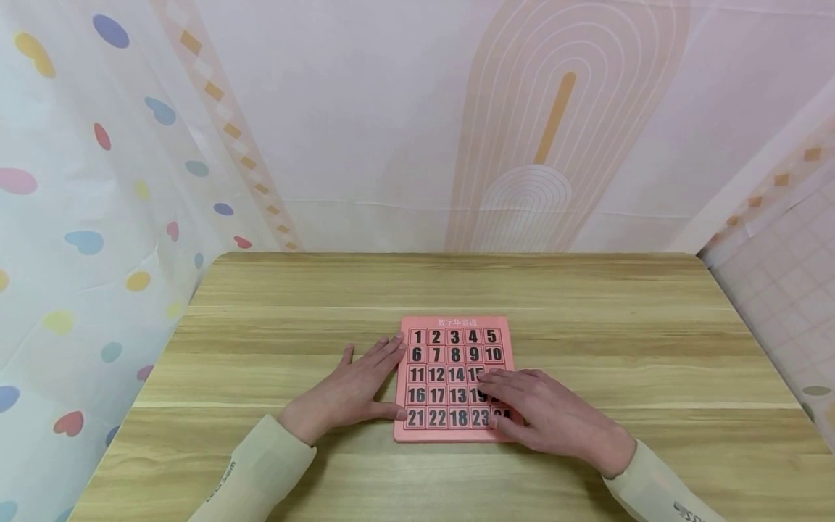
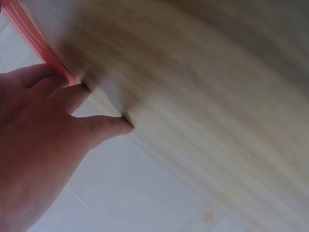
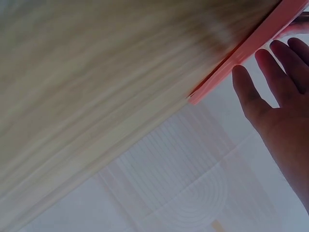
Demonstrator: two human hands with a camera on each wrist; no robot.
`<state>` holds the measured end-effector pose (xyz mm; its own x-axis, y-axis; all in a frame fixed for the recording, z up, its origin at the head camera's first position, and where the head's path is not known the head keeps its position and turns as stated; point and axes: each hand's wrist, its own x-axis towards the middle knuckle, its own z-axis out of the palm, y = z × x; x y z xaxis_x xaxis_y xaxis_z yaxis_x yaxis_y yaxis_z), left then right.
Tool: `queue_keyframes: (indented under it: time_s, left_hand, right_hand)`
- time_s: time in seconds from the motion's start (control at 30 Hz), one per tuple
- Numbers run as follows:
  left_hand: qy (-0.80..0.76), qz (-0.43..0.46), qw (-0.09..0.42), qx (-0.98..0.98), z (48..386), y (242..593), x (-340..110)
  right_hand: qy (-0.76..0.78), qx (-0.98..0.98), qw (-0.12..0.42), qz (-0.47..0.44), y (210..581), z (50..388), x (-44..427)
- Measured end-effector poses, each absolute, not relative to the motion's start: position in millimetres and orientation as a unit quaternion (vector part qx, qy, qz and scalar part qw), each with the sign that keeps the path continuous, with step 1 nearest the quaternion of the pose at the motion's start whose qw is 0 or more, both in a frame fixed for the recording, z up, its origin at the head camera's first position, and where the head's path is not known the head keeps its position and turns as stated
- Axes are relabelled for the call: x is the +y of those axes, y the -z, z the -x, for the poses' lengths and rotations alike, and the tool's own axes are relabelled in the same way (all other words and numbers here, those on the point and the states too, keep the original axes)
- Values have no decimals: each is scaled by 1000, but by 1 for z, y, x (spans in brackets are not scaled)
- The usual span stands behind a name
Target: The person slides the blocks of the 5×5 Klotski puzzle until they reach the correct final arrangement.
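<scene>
A pink sliding number puzzle [image 1: 424, 436] lies flat on the wooden table, with rows of square tiles bearing black numbers. My left hand [image 1: 352, 391] rests against its left side, fingers spread and thumb at the lower left corner. In the left wrist view, the left hand [image 2: 43, 116] has fingertips along the puzzle's pink edge [image 2: 36, 43]. My right hand [image 1: 554, 417] lies over the right side, fingertips around tiles 15 and 19, thumb near tile 24 [image 1: 501, 416]. It covers the right end of the third and fourth rows. The right wrist view shows its fingers [image 3: 248, 92] extended above the pink rim [image 3: 246, 46].
The wooden table [image 1: 293, 290] extends around the puzzle on all sides. Behind it hangs a pale cloth [image 1: 365, 130] with arch patterns; another cloth [image 1: 130, 210] with coloured hearts and dots hangs along the left.
</scene>
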<state>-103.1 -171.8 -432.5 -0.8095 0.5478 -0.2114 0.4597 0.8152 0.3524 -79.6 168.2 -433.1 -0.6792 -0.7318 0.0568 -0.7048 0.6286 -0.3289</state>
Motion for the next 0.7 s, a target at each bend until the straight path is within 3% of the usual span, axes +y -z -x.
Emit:
queue_keyframes:
  time_s: [0.7]
  left_hand:
    - [-143,-267,155,940,103,433,-172]
  right_hand:
    - [166,905,35,391,432,80,175]
